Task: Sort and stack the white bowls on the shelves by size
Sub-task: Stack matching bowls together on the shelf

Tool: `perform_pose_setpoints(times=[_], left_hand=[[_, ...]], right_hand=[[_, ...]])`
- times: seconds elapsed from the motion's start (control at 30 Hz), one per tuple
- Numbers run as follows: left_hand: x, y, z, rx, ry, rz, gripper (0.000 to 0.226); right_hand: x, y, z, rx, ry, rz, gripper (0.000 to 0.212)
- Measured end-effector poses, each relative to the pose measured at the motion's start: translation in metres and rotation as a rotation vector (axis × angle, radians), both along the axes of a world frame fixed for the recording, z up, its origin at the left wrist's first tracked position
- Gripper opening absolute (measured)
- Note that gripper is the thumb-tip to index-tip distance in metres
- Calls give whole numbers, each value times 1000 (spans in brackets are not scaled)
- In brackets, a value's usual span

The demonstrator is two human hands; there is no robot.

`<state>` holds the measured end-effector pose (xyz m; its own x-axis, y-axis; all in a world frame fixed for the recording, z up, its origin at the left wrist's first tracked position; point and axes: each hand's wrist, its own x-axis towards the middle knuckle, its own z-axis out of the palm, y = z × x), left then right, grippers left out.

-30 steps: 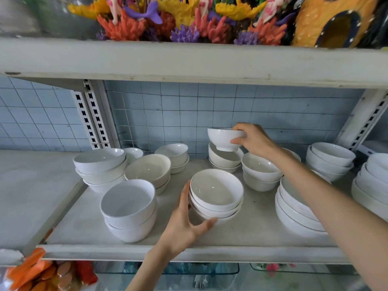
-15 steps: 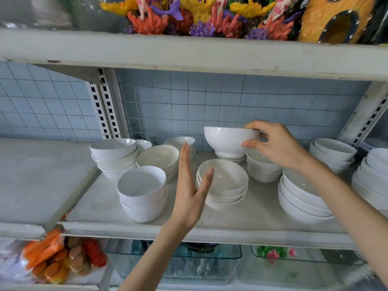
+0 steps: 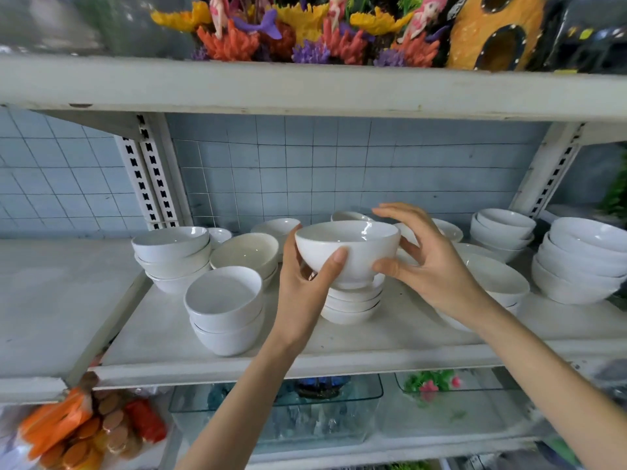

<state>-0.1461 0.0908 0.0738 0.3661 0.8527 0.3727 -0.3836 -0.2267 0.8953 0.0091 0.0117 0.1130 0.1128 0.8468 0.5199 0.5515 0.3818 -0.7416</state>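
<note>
One white bowl (image 3: 349,252) above stack (image 3: 353,307): left hand (image 3: 302,293) grips it, right hand (image 3: 434,266) spread beside.

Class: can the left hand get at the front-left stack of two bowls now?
Probably not yet: the left hand grips a bowl. The stack sits close beside it, with nothing between them.

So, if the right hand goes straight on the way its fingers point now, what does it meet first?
Most likely the white bowl held by the left hand: the right hand points leftward at it, thumb seemingly touching its wall. Depth is unclear.
</note>
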Motion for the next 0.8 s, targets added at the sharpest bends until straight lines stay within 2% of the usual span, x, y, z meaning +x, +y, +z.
perform_pose_setpoints(times=[0.1, 0.2, 0.43, 0.67, 0.8], left_hand=[[2, -8, -4, 34, 4, -22, 59], [9, -19, -4, 33, -22, -56, 68], [44, -47, -2, 38, -40, -188, 81], [80, -76, 4, 45, -56, -262, 78], [110, -94, 12, 60, -57, -272, 77]], right_hand=[[-2, -12, -12, -74, 240, 5, 93], [-2, -28, -19, -128, 374, 20, 118], [2, -66, -11, -67, 475, -42, 100], [30, -101, -9, -41, 534, -121, 79], [57, -117, -6, -1, 566, -155, 94]])
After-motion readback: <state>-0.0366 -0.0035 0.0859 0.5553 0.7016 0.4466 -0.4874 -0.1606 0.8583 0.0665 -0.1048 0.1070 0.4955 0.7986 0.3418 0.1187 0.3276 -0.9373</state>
